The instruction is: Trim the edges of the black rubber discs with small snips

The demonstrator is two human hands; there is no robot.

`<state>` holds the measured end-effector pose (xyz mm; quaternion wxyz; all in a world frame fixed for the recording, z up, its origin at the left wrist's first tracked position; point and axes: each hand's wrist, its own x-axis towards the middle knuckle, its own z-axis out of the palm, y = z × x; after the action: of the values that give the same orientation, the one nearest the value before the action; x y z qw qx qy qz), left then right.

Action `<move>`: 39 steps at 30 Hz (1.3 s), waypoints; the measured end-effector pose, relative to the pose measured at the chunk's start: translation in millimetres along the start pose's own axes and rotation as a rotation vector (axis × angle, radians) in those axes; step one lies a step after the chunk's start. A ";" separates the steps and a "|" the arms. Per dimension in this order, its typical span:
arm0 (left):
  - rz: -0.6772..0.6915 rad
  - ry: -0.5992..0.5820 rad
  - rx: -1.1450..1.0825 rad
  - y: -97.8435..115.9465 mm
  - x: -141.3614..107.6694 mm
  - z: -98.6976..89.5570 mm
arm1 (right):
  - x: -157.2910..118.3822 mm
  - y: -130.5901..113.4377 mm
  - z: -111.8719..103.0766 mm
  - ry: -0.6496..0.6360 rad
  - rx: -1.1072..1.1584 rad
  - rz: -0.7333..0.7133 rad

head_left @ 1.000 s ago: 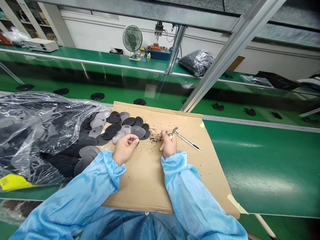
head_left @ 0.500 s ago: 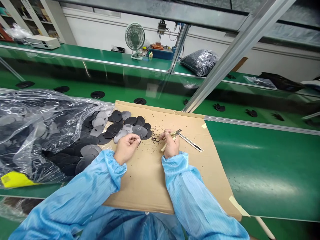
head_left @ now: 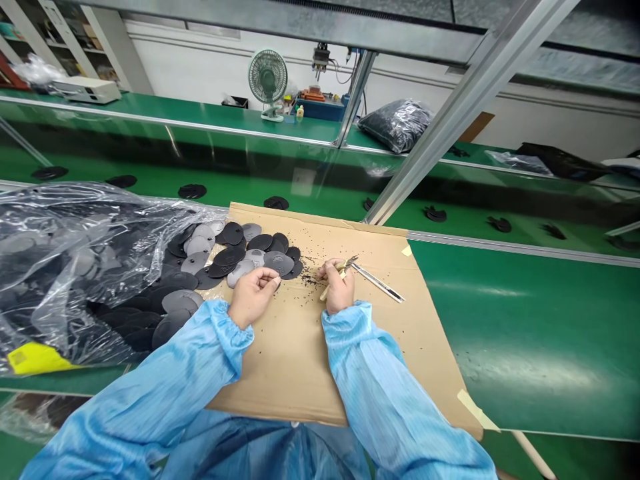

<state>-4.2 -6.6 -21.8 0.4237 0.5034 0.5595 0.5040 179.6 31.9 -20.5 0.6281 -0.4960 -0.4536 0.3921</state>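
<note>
My left hand point(head_left: 254, 295) is closed in a pinch just in front of the pile of round discs point(head_left: 279, 263), black and grey. What its fingertips hold, if anything, is too small to make out. My right hand point(head_left: 339, 288) is wrapped round a pair of cutting pliers point(head_left: 349, 263) with pale yellow handles, the jaws pointing away to the upper right. Beside it lies a slim utility knife point(head_left: 379, 283). Small black scraps point(head_left: 311, 280) are scattered on the cardboard sheet point(head_left: 295, 367) between both hands.
At left, a clear plastic bag point(head_left: 75, 220) spills more discs. Behind the cardboard runs a green conveyor belt point(head_left: 325, 200) carrying spaced black parts. A slanted metal post point(head_left: 440, 120) rises at the right. A fan point(head_left: 268, 77) and a filled bag point(head_left: 395, 125) stand on the back shelf.
My right hand has shifted slightly left with the pliers, whose handles have turned a little. My left hand has stayed almost in place.
</note>
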 end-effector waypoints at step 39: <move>0.475 -0.133 1.224 6.8 -9.5 -71.1 | 5.1 -1.7 0.0 0.121 0.248 0.121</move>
<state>-71.8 -25.9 -5.9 -0.0279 0.7932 0.5914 0.1423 181.1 36.3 -17.9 0.6861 -0.4637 -0.3321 0.4517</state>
